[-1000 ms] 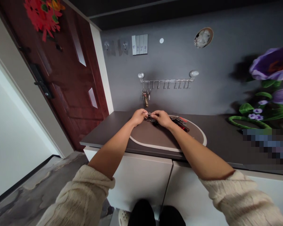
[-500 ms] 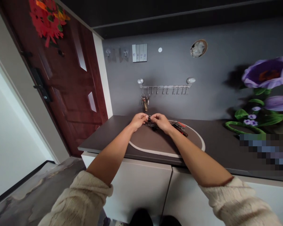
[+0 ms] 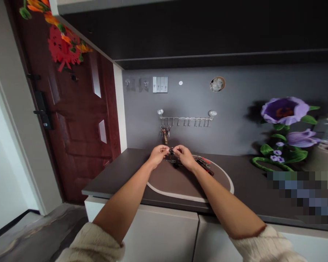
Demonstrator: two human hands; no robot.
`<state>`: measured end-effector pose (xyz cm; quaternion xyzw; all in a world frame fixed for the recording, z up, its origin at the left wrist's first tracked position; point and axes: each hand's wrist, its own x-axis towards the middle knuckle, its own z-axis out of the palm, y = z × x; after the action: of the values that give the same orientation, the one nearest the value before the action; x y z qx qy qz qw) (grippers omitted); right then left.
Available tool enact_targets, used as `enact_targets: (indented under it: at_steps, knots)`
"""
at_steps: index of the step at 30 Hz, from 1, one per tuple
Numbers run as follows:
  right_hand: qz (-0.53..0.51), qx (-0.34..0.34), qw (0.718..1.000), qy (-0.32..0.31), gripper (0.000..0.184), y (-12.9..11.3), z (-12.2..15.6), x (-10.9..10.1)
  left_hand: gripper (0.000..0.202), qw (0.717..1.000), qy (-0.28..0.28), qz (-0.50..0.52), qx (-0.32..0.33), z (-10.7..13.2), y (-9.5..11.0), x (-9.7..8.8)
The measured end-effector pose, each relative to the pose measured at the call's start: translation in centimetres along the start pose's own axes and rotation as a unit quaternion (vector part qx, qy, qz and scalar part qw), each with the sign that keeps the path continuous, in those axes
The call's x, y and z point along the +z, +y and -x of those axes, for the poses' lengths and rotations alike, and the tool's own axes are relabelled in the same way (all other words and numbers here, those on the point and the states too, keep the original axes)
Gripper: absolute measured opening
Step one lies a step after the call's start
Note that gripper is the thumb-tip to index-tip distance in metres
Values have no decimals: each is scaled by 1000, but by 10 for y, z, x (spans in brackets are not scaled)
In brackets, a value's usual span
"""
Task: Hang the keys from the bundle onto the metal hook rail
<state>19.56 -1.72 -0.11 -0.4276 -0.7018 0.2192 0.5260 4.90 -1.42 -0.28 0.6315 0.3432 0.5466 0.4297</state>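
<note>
Pinching from both sides, the left hand [image 3: 159, 154] and the right hand [image 3: 184, 157] have their grips closed on a small dark key ring [image 3: 171, 151], held just above the oval mat [image 3: 177, 195] near the back edge of the bench [image 3: 112, 185]; a bunch of keys [image 3: 203, 165] lies beside the right hand.

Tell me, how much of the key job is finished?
Done: one bunch of keys hangs from the metal hook rack. In hand: the left hand and right hand pinch a small key ring. Left: a red-marked bunch lies on the oval mat.
</note>
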Motion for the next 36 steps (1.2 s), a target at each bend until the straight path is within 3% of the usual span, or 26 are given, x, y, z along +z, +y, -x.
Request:
enact_targets:
  at_steps: [8, 13, 21, 27, 36]
  knots:
    - [-75, -8, 994, 76, 20, -5, -25, -3, 12, 996, 65, -60, -3, -2, -3, 1]
    - [-178, 48, 979, 91, 14, -22, -52, -7, 11, 988, 62, -137, 30, -5, -10, 1]
    - [-213, 104, 958, 159, 7, -46, -92, -2, 11, 971, 70, -220, 69, -11, -20, -2]
    - [-227, 158, 940, 202, 10, -43, -111, 5, 11, 963, 105, -244, 46, -14, -24, -4]
    - [-232, 197, 927, 220, 7, -34, -122, 11, 10, 962, 107, -247, 42, -16, -23, -5]
